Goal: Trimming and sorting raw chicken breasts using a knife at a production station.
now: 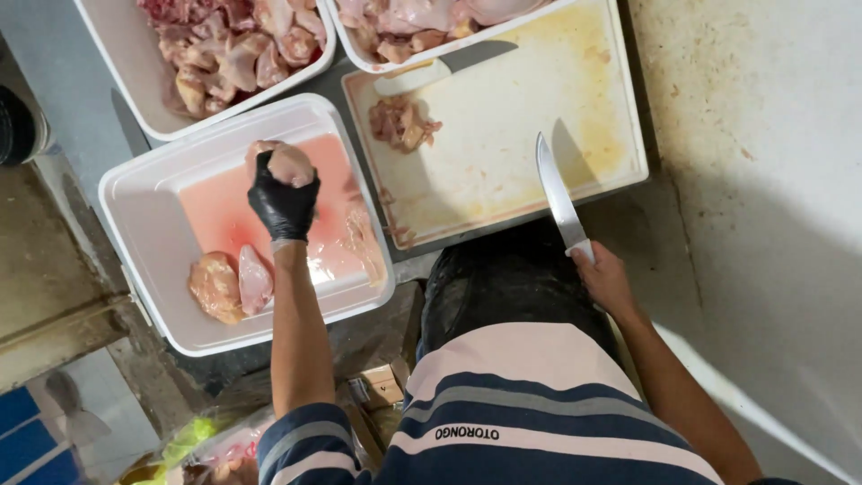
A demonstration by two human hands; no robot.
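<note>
Left hand (284, 199), black glove on, has its grip closed round a pale pink raw chicken piece (289, 162), lifting it over the white foam tray w/ pinkish liquid (144, 224). Right hand (605, 280), bare, grip wrapped tight on the handle of a long steel-bladed knife (557, 193), blade lying over the stained white plastic cutting board (539, 117), tip pointing away. Imo: let the piece drip first, keep the blade pointed away from the gloved hand, hold it firmly bc it looks slippery. Two more pale raw pieces (229, 286) sit in the tray's near corner.
</note>
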